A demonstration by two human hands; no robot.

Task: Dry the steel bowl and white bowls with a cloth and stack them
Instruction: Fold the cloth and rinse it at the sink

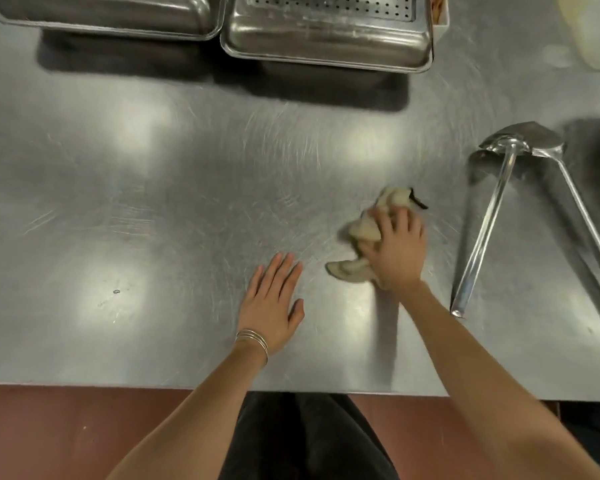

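A crumpled cream cloth (366, 226) lies on the steel table (153, 202), right of centre. My right hand (395, 251) presses down on it, fingers curled over the fabric. My left hand (272, 299) rests flat on the tabletop just to the left of the cloth, fingers together and straight, holding nothing; thin bangles circle that wrist. No steel bowl or white bowl shows in this view.
Two upturned steel pans (104, 15) (326, 32) stand at the table's far edge. Two long-handled steel ladles (482, 230) (575, 202) lie at the right. A pale container (596, 29) sits at the top right corner. The table's front edge runs just before my body.
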